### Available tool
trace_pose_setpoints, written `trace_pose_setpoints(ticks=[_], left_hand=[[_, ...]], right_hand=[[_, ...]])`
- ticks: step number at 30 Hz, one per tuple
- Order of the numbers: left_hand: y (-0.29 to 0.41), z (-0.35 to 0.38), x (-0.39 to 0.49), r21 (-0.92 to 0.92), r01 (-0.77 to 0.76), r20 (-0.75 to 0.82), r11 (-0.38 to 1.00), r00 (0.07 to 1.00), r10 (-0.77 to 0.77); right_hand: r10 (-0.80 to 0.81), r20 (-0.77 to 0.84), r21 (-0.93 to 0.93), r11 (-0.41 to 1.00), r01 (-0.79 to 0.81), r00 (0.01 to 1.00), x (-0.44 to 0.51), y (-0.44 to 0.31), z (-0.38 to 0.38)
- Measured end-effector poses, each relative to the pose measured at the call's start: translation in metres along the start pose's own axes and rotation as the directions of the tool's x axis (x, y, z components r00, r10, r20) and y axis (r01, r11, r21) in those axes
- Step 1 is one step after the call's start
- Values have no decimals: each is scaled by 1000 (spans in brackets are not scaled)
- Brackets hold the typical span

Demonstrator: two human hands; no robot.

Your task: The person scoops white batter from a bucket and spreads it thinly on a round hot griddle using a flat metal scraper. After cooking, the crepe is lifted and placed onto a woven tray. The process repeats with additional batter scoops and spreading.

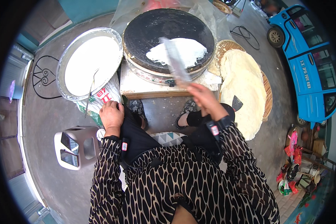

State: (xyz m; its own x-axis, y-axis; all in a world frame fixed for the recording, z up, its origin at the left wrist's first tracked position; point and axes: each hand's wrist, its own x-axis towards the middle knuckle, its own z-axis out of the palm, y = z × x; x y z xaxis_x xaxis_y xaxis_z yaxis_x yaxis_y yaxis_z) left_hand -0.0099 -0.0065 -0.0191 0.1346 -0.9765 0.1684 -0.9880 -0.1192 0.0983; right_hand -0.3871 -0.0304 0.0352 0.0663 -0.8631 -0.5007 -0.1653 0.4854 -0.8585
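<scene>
My right hand grips the near end of a long flat spreader, blurred by motion. Its blade lies across a patch of white batter on the front right of a round black griddle. My left hand rests on my left knee, holding nothing. Close to it, the handle of a ladle leans over the rim of a large metal basin of white batter. To the right, a stack of thin flatbreads overhangs a round slatted board; a dark triangular scraper lies on the stack.
A low stand bears the griddle, with a control knob at its front. A box-shaped stool is at my left. A cable lies on the floor behind the board. Farther right is a blue vehicle.
</scene>
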Motion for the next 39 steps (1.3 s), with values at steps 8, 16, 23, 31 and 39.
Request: trace_pose_setpoints(ticks=[8,16,23,31,39], left_hand=[[-6,1,-1,-8,-3,15,1000,1000,3],[-6,1,-2,-24,11,7,1000,1000,-10],[-3,1,-1,-19,-9,-10,1000,1000,9],[-4,0,-4,-31,-12,-19,999,1000,12],[-4,0,-4,-24,-4,-12,1000,1000,3]], right_hand=[[-379,-34,-900,414,137,925,23,-21,21],[-464,-438,-784,617,-74,770,9,12,-77],[18,60,33,999,-20,998,20,-26,3],[-503,97,-921,281,269,859,40,-44,48],[-367,-435,-834,508,-214,822,37,0,-72]])
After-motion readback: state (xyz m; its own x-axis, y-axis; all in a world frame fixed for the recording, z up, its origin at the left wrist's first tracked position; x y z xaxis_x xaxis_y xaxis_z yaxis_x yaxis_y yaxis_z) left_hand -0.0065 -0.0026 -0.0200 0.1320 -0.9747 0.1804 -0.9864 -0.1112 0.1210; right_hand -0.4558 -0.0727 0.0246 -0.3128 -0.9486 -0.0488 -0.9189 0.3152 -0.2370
